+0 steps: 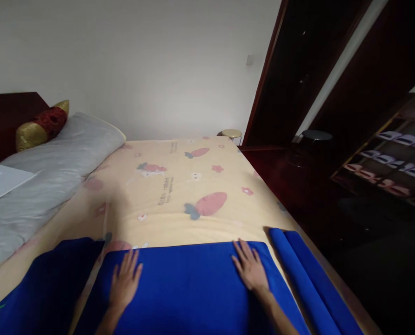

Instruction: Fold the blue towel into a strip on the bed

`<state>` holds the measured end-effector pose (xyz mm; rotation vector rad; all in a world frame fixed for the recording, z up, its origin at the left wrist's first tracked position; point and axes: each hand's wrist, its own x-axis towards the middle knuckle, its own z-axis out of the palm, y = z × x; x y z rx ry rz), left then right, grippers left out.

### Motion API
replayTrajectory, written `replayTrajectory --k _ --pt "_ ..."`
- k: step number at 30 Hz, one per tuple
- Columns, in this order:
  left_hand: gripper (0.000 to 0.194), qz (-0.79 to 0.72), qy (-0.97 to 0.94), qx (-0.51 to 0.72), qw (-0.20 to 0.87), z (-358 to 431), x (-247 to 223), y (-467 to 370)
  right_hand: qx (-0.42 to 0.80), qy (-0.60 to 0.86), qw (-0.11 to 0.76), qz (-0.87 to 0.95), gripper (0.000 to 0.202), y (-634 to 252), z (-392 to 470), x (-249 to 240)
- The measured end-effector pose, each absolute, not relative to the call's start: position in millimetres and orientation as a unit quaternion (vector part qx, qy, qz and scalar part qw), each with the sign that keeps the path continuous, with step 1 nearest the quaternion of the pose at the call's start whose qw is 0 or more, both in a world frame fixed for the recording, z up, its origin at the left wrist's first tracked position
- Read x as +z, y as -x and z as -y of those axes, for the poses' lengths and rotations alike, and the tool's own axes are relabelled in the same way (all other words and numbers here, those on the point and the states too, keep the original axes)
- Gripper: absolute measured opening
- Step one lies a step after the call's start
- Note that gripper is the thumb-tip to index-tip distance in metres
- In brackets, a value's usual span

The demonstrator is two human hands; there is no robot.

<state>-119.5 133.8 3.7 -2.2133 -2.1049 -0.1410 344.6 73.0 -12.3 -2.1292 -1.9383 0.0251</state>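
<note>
White wall backs a bed [193, 186] covered with a pale yellow sheet printed with carrots and flowers. At the near edge lies a folded blue cloth [186, 288], spread flat across the sheet. Both hands rest on it, palms down and fingers spread, gripping nothing: the left hand [124, 279] near the cloth's far left corner, the right hand [251, 267] near its far right corner. More blue fabric [50, 284] lies to the left, and a blue roll [305, 279] lies along the bed's right edge. A grey pillow [61, 153] and a red-gold cushion [42, 125] sit at the head. Dark wardrobes [298, 74] stand at right.
</note>
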Motion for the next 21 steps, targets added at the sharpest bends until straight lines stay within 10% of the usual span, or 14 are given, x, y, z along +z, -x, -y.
replayTrajectory --k 14,21 --pt "0.057 0.744 0.663 -0.017 0.087 -143 32 158 -0.063 0.794 0.135 0.590 0.074 -387 -67 -8" --pt "0.060 0.460 0.879 -0.104 0.062 -52 13 30 -0.007 0.606 0.185 0.774 0.062 -243 -18 0"
